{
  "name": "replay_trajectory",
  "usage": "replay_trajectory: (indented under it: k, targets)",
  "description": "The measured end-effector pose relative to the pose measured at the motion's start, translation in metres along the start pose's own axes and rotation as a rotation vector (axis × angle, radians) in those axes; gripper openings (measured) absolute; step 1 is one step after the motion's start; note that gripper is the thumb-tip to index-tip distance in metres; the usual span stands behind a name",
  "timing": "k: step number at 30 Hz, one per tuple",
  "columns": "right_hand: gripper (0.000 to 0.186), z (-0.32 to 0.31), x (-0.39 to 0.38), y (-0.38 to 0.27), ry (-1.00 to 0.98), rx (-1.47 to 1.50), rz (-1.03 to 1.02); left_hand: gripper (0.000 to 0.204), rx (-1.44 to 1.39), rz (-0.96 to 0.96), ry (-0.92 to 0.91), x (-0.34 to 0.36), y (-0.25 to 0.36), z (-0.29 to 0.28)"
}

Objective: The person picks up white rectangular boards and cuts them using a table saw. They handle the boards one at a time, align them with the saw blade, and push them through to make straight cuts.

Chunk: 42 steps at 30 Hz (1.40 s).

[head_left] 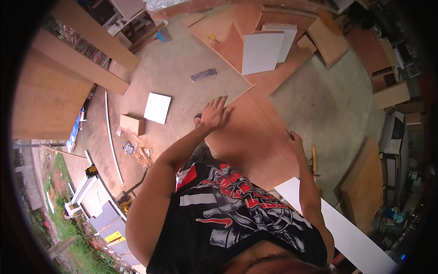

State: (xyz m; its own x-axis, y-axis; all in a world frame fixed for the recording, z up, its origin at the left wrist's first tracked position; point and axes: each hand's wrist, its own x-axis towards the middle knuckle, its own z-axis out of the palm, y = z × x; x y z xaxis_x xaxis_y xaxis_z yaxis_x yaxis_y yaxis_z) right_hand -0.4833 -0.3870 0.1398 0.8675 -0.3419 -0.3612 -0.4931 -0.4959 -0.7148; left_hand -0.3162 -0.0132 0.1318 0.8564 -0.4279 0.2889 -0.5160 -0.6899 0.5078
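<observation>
A large reddish-brown plywood sheet (253, 130) stretches out in front of my body. My left hand (216, 114) rests at its left edge, fingers stretched out and apart. On the opposite edge my right hand (295, 140) has its fingers curled round the board's rim; the underside of that grip is hidden. The sheet's near part passes beside my shirt, where a long white board (340, 226) shows at the lower right. Part of a dark sandal (197, 119) appears beside my left wrist.
White panels (262, 52) lie on more plywood at the far side, near yellow pliers (211, 38). A grey metal strip (203, 75), a white square panel (157, 108) and a wooden box (132, 124) are on the floor. Brown boards (360, 182) stand at right.
</observation>
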Motion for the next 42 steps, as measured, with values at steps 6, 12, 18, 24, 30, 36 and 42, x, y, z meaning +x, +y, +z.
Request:
replay_trajectory:
  k: [6, 12, 18, 24, 30, 36, 42]
  targets:
    - [0.055, -0.005, 0.013, -0.051, 0.11, -0.157, -0.06, 0.043, -0.178, 0.025, -0.208, 0.133, 0.009, -0.006]
    - [0.06, 0.013, 0.034, -0.117, 0.174, -0.243, -0.07, 0.05, -0.641, -0.281, -0.382, 0.246, -0.043, -0.014]
    - [0.058, 0.036, 0.081, -0.18, 0.205, -0.302, -0.118, 0.05, -0.962, -0.144, -0.24, 0.25, -0.108, -0.073]
    - [0.06, 0.042, 0.144, -0.244, 0.129, -0.244, -0.332, 0.048, -0.789, -0.095, -0.172, 0.246, -0.116, -0.147]
    - [0.055, 0.043, 0.205, -0.29, 0.083, -0.255, -0.709, 0.048, -0.734, -0.252, 0.027, 0.245, -0.122, -0.199]
    - [0.049, 0.033, 0.26, -0.35, 0.012, -0.275, -0.78, 0.041, -0.603, -0.296, 0.336, 0.256, -0.123, -0.206]
    - [0.041, 0.016, 0.316, -0.391, 0.0, -0.319, -1.064, 0.045, -0.519, -0.281, 0.465, 0.267, -0.13, -0.195]
